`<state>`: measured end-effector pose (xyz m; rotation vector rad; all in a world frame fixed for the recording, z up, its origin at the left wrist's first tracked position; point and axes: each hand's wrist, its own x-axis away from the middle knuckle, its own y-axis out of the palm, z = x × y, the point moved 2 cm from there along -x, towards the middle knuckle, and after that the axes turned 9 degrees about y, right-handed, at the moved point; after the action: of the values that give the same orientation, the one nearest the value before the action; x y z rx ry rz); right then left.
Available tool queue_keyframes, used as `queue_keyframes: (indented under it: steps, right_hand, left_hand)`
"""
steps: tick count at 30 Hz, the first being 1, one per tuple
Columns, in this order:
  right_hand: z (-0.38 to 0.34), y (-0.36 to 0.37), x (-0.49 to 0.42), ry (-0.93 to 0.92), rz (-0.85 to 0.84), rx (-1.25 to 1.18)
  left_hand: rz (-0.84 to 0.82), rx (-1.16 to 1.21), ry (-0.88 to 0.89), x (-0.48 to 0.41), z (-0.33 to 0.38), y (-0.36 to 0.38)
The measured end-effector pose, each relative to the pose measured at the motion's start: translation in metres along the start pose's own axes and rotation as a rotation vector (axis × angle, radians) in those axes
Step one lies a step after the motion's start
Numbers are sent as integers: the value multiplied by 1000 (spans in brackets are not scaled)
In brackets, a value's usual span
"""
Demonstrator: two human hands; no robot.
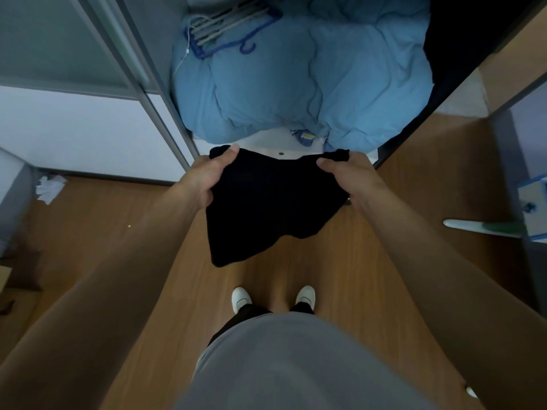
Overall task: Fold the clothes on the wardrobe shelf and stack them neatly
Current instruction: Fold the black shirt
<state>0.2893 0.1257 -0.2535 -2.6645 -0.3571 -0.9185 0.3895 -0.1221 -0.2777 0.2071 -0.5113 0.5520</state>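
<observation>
Head view: left hand (207,179) and right hand (346,179) each pinch a top corner of a black garment (266,211), fingers closed on the cloth, holding it spread and hanging above the wooden floor (370,261), just before the wardrobe shelf (272,143) where a blue duvet (296,84) lies under hangers (225,28)

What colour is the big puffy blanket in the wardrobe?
Light blue; the blanket shows best in the head view.

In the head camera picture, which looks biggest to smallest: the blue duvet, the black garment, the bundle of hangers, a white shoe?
1. blue duvet
2. black garment, nearer the camera
3. bundle of hangers
4. white shoe
</observation>
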Motion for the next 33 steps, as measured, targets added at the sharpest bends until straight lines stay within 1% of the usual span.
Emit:
queue_keyframes:
  steps: [2,4,6,8,10,11,13,16,18,21,25,27,30,31,33]
  right_hand:
    - [-3,0,1,-13,9,-5]
    - [-6,-1,1,-33,23,-18]
    - [-8,-5,2,-41,10,-10]
    - [-10,-6,3,-43,-96,43]
    - [-10,-6,5,-48,-227,220]
    - [-10,-5,5,-59,-265,345]
    - [-10,-1,5,-122,-267,626]
    - [-7,8,0,-224,-197,941]
    - [-6,11,-4,-286,-142,1024]
    - [-7,10,-7,-340,-84,1035]
    - [-17,7,-11,-368,-122,1032]
    - [-25,5,-12,-403,-136,1060]
    - [-35,3,-16,-539,-133,1075]
    - [-37,3,-15,-558,-137,1033]
    - [-41,0,-10,-487,-213,807]
  left_hand:
    - [-6,84,49,0,-3,0]
    - [-39,99,106,1,-6,-2]
    - [-82,17,174,1,-4,-4]
    - [-93,-56,220,2,0,-5]
    - [-132,-64,223,3,5,-7]
    - [-177,-79,208,3,7,-8]
    - [-283,-188,179,3,9,-8]
    - [-374,-537,238,3,14,-5]
    - [-397,-777,301,2,17,-1]
    - [-368,-1002,387,-2,22,5]
    - [-197,-1169,511,-9,30,6]
    - [-147,-1248,521,-15,33,2]
    - [-113,-1404,502,-26,39,-7]
    - [-94,-1441,500,-30,42,-10]
    - [-61,-1409,507,-35,47,-16]
